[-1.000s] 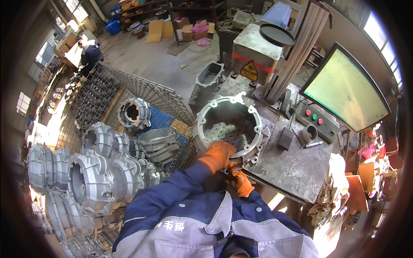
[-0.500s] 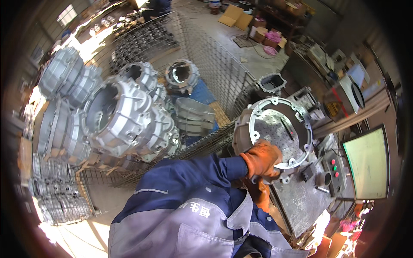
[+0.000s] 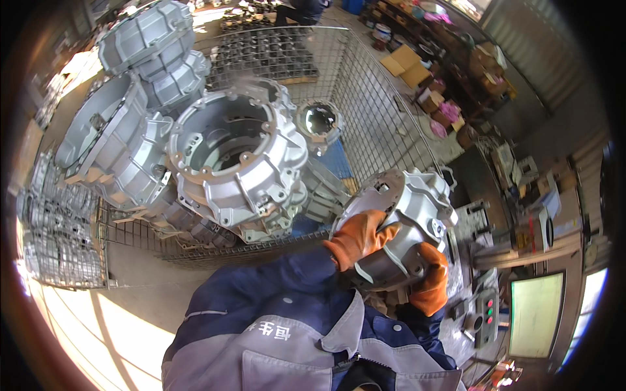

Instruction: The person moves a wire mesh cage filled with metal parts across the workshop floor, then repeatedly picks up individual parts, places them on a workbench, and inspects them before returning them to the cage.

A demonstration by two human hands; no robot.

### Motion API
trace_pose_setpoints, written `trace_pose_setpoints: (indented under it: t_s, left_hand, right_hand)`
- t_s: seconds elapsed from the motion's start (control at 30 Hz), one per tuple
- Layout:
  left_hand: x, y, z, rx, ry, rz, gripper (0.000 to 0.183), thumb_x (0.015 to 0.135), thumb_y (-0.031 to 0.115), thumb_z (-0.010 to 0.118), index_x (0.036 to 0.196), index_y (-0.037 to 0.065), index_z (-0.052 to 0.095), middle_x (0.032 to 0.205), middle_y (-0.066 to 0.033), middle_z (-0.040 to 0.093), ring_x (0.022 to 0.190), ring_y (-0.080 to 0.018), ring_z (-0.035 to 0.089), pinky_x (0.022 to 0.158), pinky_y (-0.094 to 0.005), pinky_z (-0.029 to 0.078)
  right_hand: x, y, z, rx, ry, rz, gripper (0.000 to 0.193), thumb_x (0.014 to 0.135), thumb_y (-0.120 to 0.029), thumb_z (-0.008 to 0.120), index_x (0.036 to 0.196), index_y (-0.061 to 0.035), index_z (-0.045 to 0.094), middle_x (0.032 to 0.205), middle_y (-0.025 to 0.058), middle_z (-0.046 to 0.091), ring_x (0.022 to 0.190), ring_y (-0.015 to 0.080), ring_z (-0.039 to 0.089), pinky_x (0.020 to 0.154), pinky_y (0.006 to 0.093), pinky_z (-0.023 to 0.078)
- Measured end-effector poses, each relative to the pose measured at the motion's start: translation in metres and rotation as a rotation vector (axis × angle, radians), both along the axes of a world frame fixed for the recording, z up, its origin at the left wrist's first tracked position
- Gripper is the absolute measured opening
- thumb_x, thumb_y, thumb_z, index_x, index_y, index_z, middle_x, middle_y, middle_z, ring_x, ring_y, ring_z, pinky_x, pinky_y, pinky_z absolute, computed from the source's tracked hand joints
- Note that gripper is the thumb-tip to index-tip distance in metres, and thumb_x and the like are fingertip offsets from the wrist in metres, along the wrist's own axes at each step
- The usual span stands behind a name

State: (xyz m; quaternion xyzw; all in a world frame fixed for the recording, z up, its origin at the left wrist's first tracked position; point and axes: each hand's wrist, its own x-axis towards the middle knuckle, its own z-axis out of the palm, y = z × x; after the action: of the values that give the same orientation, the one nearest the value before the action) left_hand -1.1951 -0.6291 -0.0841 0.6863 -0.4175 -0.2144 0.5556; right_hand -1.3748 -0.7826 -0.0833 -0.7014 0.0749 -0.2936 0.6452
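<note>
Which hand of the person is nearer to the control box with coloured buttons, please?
The right. The right hand holds the metal housing on the side toward the control box; the left hand grips its left edge, farther away.

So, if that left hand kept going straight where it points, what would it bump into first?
Most likely the grey metal housing: the left hand appears to be against it, though depth is hard to judge.

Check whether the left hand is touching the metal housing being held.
Touching: the head view shows the orange-gloved left hand lying over the rim of the metal housing, with no gap visible.
</note>
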Motion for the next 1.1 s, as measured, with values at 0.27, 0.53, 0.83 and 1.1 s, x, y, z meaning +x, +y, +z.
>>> trace_pose_setpoints:
  t_s: [0.27,0.53,0.83,1.1]
  left_hand:
    - [0.118,0.140,0.067,0.339,-0.798,0.958,0.043,0.078,0.021,0.072,0.112,-0.003,0.061,0.094,-0.0191,0.064,0.080,-0.0408,0.061,0.070,-0.0465,0.048]
    - [0.156,0.133,0.052,0.618,-0.505,0.953,0.037,0.073,0.034,0.079,0.099,0.011,0.068,0.084,-0.0138,0.064,0.074,-0.0356,0.064,0.066,-0.0476,0.049]
    - [0.177,0.128,0.061,0.557,-0.410,0.965,0.047,0.081,0.059,0.071,0.089,0.013,0.071,0.074,-0.0091,0.062,0.064,-0.0332,0.063,0.056,-0.0429,0.048]
    - [0.192,0.128,0.060,0.661,-0.453,0.934,0.041,0.074,0.050,0.075,0.087,0.012,0.069,0.073,-0.0084,0.066,0.061,-0.0313,0.065,0.053,-0.0396,0.048]
  right_hand:
    - [0.260,-0.034,0.061,-0.742,-0.086,0.265,0.026,0.088,-0.022,0.062,0.097,0.0018,0.069,0.094,0.0147,0.069,0.085,0.0274,0.068,0.080,0.0351,0.055]
    - [0.577,-0.044,0.075,-0.609,0.408,0.481,0.015,0.073,-0.010,0.068,0.086,-0.0045,0.071,0.083,0.0206,0.067,0.075,0.0329,0.067,0.068,0.0396,0.053]
    - [0.712,0.074,0.032,-1.376,0.281,0.462,0.037,0.078,-0.034,0.068,0.100,-0.0037,0.070,0.091,0.0212,0.072,0.090,0.0360,0.071,0.081,0.0448,0.055]
    - [0.741,0.106,-0.035,-1.485,0.053,0.793,0.040,0.086,-0.046,0.060,0.090,-0.0076,0.071,0.082,0.0165,0.072,0.082,0.0352,0.071,0.074,0.0452,0.055]
